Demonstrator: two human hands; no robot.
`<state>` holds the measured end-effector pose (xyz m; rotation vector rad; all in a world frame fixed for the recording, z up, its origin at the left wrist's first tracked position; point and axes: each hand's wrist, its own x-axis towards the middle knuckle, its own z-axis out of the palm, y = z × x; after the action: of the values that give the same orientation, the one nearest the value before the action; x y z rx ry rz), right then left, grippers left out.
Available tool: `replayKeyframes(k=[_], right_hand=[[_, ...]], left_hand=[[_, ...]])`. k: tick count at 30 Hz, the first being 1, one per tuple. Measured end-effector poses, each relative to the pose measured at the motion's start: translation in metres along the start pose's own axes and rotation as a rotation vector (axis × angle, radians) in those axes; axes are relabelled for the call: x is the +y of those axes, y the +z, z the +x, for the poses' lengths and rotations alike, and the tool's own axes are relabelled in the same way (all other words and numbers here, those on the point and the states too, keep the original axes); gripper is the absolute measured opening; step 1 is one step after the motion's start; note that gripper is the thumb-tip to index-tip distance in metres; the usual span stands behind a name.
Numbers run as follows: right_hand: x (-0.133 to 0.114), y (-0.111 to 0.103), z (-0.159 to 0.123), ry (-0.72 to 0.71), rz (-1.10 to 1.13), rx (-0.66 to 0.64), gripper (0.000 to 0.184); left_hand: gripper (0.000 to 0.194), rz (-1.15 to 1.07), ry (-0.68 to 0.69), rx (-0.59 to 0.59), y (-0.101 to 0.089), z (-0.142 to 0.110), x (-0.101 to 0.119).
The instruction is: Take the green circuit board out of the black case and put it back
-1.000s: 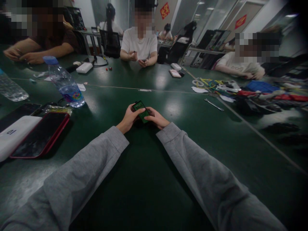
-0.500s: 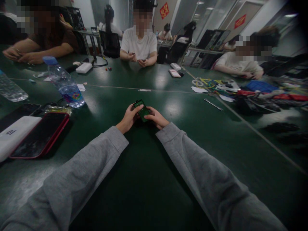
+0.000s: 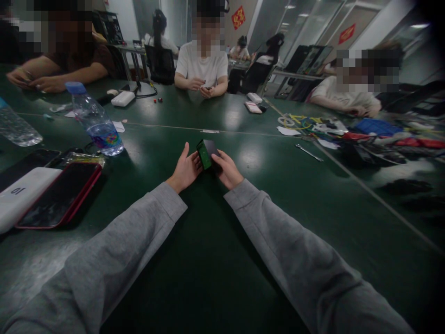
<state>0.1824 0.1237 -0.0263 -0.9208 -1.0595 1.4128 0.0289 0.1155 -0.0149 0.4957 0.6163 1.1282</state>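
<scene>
Above the middle of the green table, a small dark box-shaped device (image 3: 212, 147) with a green circuit board (image 3: 205, 156) on its left face is tilted on edge. My right hand (image 3: 227, 169) grips its right side, with the thumb on the dark casing. My left hand (image 3: 185, 168) is open at the left of the board, thumb raised and fingers beside its edge. Whether those fingertips touch the device I cannot tell. Grey sleeves cover both forearms.
On the left lie a red-edged phone (image 3: 60, 197), a white power bank (image 3: 26, 197) and a water bottle (image 3: 100, 127). At right are a wrench (image 3: 309, 152) and a heap of cables (image 3: 309, 123). Across the table a person in a white shirt (image 3: 201, 65) handles something small.
The device has turned from lying board-up in both hands to standing on edge, showing its dark casing. My left thumb has lifted off it, and the left hand has opened.
</scene>
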Motion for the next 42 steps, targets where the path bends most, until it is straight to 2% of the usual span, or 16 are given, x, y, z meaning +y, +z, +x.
replayKeyframes(k=[5, 8, 10, 16, 21, 24, 28, 32, 34, 38, 42], right_hand=[[0.01, 0.01, -0.011, -0.352, -0.514, 0.028, 0.05], [0.011, 0.018, -0.021, -0.548, -0.821, 0.013, 0.051], [0.013, 0.023, -0.028, -0.633, -0.934, 0.005, 0.053], [0.016, 0.03, -0.036, -0.71, -1.034, 0.044, 0.054], [-0.004, 0.03, -0.037, -0.773, -0.975, 0.093, 0.05], [-0.022, 0.027, -0.035, -0.711, -0.85, 0.155, 0.05], [-0.03, 0.016, -0.021, -0.507, -0.46, 0.228, 0.051], [-0.02, -0.008, 0.003, -0.064, 0.044, 0.133, 0.033], [-0.015, -0.021, 0.011, 0.096, 0.224, 0.098, 0.025], [-0.012, -0.036, 0.014, 0.216, 0.363, 0.064, 0.013], [-0.011, -0.037, 0.012, 0.268, 0.421, 0.064, 0.012]], left_hand=[[0.084, -0.029, -0.096, -0.068, 0.002, -0.005, 0.0], [0.087, -0.048, -0.126, -0.077, 0.004, -0.007, 0.001], [0.087, -0.055, -0.121, -0.063, 0.004, -0.008, 0.002], [0.089, -0.047, -0.125, -0.022, 0.003, -0.009, 0.003], [0.086, -0.037, -0.098, -0.002, 0.0, -0.007, 0.002], [0.084, -0.045, -0.076, 0.017, -0.002, -0.006, 0.003], [0.083, -0.056, -0.067, -0.011, -0.003, -0.004, 0.004], [0.078, -0.085, -0.065, -0.02, -0.002, -0.005, 0.004], [0.076, -0.095, -0.067, -0.031, -0.001, -0.006, 0.005], [0.073, -0.091, -0.07, -0.057, 0.0, -0.007, 0.004], [0.074, -0.087, -0.068, -0.066, -0.001, -0.007, 0.004]])
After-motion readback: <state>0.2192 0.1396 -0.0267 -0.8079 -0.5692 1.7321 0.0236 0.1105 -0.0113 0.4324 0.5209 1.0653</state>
